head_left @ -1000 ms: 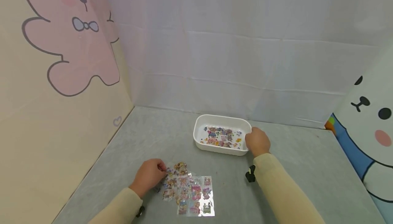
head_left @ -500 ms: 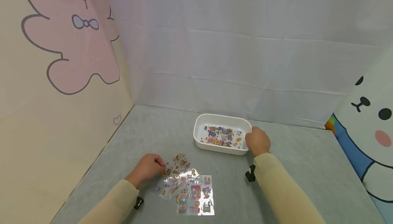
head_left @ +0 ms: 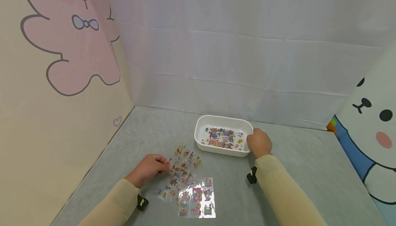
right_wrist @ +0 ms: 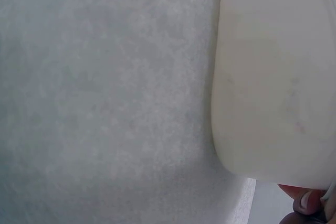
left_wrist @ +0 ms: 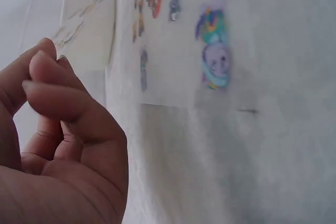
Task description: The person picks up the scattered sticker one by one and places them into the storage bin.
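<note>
My left hand (head_left: 150, 169) pinches the left edge of a clear sticker sheet (head_left: 178, 167) covered in small colourful figures. The lifted sheet slants above the table, its far end toward the tray. Fingertips and thumb meet at its edge in the left wrist view, where another clear sheet with a blue-haired figure (left_wrist: 215, 66) lies below. Partly overlapped by the lifted one, a sticker sheet (head_left: 198, 200) with larger framed pictures lies on the table. My right hand (head_left: 260, 143) grips the right end of a white plastic tray (head_left: 222, 151), fingers curled over the rim.
Many small colourful stickers (head_left: 222, 138) show on the bottom of the tray. The grey cloth-covered table (head_left: 161, 129) is bounded by a white curtain (head_left: 216, 64) at the back and a cream curtain with a pink bear (head_left: 83, 54) at left.
The left hand has raised the sticker sheet and moved it slightly forward, so its far end is nearer the tray. The right hand and tray have stayed put.
</note>
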A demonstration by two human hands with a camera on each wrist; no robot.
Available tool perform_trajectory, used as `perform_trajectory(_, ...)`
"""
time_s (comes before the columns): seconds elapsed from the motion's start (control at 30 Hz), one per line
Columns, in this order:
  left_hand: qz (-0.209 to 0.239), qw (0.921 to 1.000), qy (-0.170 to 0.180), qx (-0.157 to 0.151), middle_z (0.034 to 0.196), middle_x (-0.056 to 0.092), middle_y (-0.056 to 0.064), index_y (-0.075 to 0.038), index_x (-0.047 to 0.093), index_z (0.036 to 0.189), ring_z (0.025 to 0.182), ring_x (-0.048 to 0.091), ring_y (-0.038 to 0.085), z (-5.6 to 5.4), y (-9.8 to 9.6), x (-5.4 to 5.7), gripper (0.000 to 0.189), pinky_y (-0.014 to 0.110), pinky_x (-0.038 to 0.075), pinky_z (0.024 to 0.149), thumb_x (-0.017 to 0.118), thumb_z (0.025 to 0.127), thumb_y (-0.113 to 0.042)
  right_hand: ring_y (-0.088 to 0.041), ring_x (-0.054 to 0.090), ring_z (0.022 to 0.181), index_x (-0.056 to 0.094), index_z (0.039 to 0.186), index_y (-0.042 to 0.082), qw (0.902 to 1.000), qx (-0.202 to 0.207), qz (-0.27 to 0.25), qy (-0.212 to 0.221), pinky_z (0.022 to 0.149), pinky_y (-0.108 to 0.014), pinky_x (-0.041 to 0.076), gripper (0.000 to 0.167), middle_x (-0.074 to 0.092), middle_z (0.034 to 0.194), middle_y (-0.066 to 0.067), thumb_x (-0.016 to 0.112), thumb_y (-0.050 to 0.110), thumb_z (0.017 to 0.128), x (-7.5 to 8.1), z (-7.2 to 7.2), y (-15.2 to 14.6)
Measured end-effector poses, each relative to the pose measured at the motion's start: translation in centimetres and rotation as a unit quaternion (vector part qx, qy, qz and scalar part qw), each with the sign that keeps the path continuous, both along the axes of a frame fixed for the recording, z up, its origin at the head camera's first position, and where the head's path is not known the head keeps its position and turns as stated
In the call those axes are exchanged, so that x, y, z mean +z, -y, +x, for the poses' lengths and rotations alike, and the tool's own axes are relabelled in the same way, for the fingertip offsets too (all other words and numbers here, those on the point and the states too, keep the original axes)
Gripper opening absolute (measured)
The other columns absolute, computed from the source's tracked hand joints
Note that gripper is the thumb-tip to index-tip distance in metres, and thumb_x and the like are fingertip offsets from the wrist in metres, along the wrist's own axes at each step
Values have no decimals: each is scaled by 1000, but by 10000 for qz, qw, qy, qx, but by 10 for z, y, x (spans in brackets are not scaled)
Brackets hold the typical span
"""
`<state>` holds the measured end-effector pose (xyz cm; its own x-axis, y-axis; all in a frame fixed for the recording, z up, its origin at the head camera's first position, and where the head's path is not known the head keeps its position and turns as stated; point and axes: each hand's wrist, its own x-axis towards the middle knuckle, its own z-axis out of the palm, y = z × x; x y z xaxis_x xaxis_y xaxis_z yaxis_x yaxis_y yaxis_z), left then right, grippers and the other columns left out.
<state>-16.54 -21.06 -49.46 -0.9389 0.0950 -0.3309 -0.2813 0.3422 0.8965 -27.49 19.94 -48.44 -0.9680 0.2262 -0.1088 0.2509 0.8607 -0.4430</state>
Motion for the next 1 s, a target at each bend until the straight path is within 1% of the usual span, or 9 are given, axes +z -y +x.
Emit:
perform_trajectory(0.13, 519, 9986, 139, 9, 77, 68, 9, -1, 67, 89, 68, 61, 16, -2, -1, 2, 9, 33, 53, 66, 74, 85, -5, -37, 64, 101, 59, 133, -11, 10000, 17, 18, -16, 89, -57, 52, 43, 66, 122, -28, 49, 15, 101, -2, 0, 0)
perform_trajectory(0.27, 757, 9970, 144, -54, 79, 70, 10, -1, 65, 92, 71, 65, 17, -2, -3, 5, 8, 32, 54, 67, 71, 88, -5, -37, 64, 101, 58, 133, -11, 10000, 18, 20, -28, 89, -57, 52, 43, 66, 122, -28, 49, 15, 101, -3, -1, -1)
perform_trajectory(0.37, 800, 9967, 112, -39, 82, 71, 10, 0, 67, 96, 72, 65, 17, -2, -5, 7, 12, 33, 53, 67, 73, 91, -8, -38, 64, 102, 58, 134, -11, 10000, 9, 22, -29, 89, -57, 52, 43, 66, 122, -28, 49, 15, 101, -3, -1, -1)
perform_trajectory(0.5, 671, 9977, 29, 82, 85, 72, 11, 1, 71, 101, 73, 67, 17, -4, -8, 7, 17, 33, 52, 67, 75, 94, -14, -38, 64, 104, 58, 135, -10, 10000, -1, 18, -16, 91, -57, 51, 44, 66, 124, -28, 48, 15, 101, -3, -2, -1)
perform_trajectory(0.6, 542, 9984, -66, 172, 85, 73, 10, -1, 72, 99, 74, 68, 18, -6, -12, 6, 15, 32, 52, 65, 75, 94, -15, -39, 64, 106, 57, 136, -10, 10000, -2, -11, 3, 92, -58, 51, 44, 65, 126, -28, 48, 16, 101, -3, -2, 0)
perform_trajectory(0.67, 538, 9983, -131, 204, 86, 73, 10, -1, 72, 97, 74, 69, 18, -8, -15, 6, 13, 31, 51, 64, 74, 95, -14, -40, 63, 109, 56, 138, -10, 10000, 9, -15, -24, 93, -58, 50, 45, 64, 128, -29, 48, 15, 102, -3, -1, 1)
perform_trajectory(0.8, 746, 9967, -176, 251, 89, 74, 10, 0, 71, 97, 76, 71, 18, -10, -23, 8, 13, 31, 54, 66, 73, 95, -12, -42, 62, 114, 54, 139, -11, 10000, 54, -7, -81, 95, -58, 50, 46, 62, 130, -30, 47, 15, 102, -3, 0, 0)
perform_trajectory(0.87, 881, 9956, -180, 279, 91, 74, 12, 2, 70, 98, 77, 72, 19, -11, -29, 10, 15, 34, 57, 69, 73, 96, -13, -42, 62, 114, 54, 140, -10, 10000, 51, -8, -60, 95, -58, 50, 46, 62, 130, -30, 47, 15, 102, -2, 1, 0)
perform_trajectory(1.0, 1130, 9931, -155, 276, 93, 73, 13, 4, 70, 103, 80, 73, 20, -14, -41, 16, 21, 38, 60, 76, 73, 97, -15, -42, 62, 113, 54, 140, -10, 10000, 42, -20, -10, 94, -58, 50, 47, 62, 131, -30, 47, 15, 102, -1, 1, 0)
